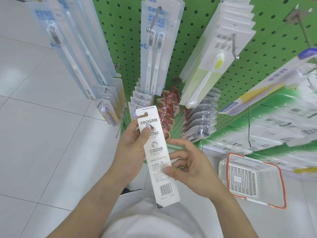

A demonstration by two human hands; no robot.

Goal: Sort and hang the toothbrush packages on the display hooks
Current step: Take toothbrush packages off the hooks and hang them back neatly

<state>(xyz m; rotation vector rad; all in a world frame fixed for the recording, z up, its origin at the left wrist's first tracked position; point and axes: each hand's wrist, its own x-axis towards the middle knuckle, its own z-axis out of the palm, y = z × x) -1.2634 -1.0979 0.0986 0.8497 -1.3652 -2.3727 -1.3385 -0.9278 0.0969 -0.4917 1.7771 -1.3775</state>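
Left hand [132,148] grips the upper part of a long white card toothbrush package [157,155], thumb pressed on its printed back. Right hand [190,166] pinches its right edge lower down. Package held upright before the green pegboard display [228,78], just below its hooks.

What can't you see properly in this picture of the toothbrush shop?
- The toothbrush inside the white package: head view shows only its printed back, held by the left hand and right hand.
- Small print above the barcode: too small to read.
- Stacked boxes on the shelf at right: blurred.
- The top hook: cut off by the picture's edge.
- Inside of the basket: mesh wall blocks it.
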